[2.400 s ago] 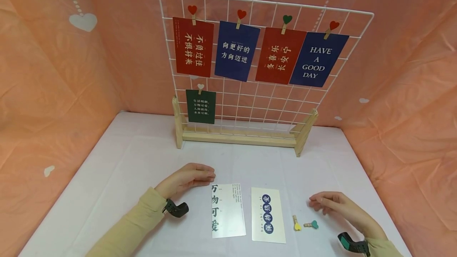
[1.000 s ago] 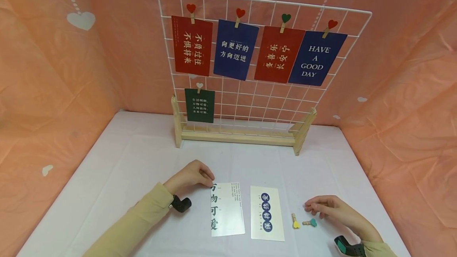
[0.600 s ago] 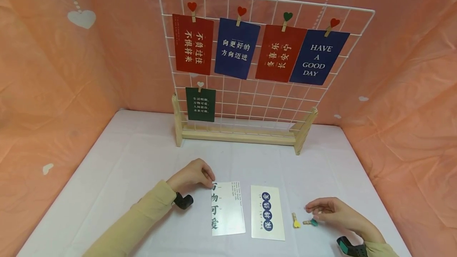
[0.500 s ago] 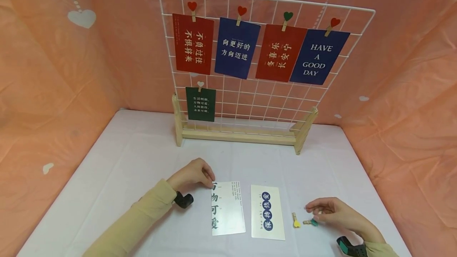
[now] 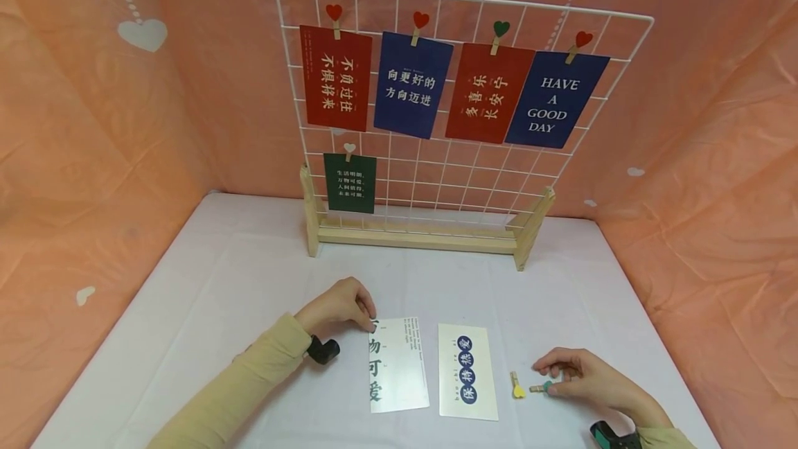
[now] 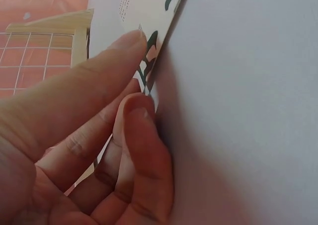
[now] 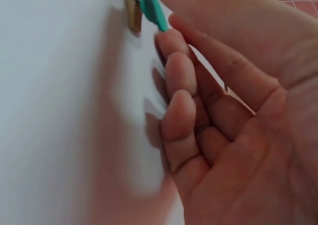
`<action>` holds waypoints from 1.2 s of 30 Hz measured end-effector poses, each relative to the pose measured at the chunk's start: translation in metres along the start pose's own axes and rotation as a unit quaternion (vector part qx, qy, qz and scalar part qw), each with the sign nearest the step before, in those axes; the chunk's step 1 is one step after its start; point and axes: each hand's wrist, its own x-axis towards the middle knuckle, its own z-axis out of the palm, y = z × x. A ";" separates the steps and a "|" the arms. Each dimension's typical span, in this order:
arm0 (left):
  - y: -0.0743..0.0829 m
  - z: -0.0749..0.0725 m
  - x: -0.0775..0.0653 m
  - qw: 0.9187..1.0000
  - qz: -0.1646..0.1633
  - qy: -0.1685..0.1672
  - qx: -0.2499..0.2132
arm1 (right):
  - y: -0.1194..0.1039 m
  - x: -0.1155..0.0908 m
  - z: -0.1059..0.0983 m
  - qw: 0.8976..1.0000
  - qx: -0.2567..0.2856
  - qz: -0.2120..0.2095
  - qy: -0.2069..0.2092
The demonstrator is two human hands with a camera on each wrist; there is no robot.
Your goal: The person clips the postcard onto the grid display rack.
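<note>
My left hand (image 5: 339, 303) pinches the top-left corner of a white card (image 5: 399, 366) with dark green characters. In the left wrist view the thumb lies on the card's face (image 6: 141, 6), the other fingers curled at its edge. The card's lower part appears to rest on the table. My right hand (image 5: 586, 380) is at a small wooden clothespin with a green heart (image 5: 537, 389). Its thumb touches the heart, while the loosely bent fingers stay apart from it in the head view. Left of that clothespin lies another with a yellow heart (image 5: 518, 391).
A second white card (image 5: 467, 373) with blue circles lies between the hands. Behind stands a white wire grid (image 5: 461, 172) on a wooden base (image 5: 418, 240). Several red and blue cards and one green card (image 5: 350, 186) hang there by heart clothespins. Orange cloth (image 5: 93, 158) surrounds the table.
My left hand has moved to the card's corner and now pinches it. My right hand has moved down toward me, its thumb reaching the green heart. Both clothespins lie about where they were.
</note>
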 end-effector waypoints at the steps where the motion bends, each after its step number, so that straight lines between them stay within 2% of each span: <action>1: 0.000 0.000 0.000 1.000 0.001 0.001 0.001 | 0.000 0.000 0.000 1.000 -0.003 -0.003 0.001; 9: -0.004 0.005 0.003 1.000 0.015 0.012 0.005 | -0.002 0.000 0.001 0.999 -0.006 -0.048 -0.004; 19: -0.005 0.005 0.005 1.000 0.014 0.011 0.002 | 0.001 0.001 0.003 0.998 -0.018 -0.061 0.011; 28: -0.002 0.001 0.001 1.000 -0.008 0.001 -0.019 | 0.002 0.001 0.005 0.997 -0.030 -0.066 0.023; 36: -0.005 -0.004 0.004 1.000 -0.010 -0.002 -0.011 | -0.002 0.003 0.007 0.996 -0.047 -0.063 0.031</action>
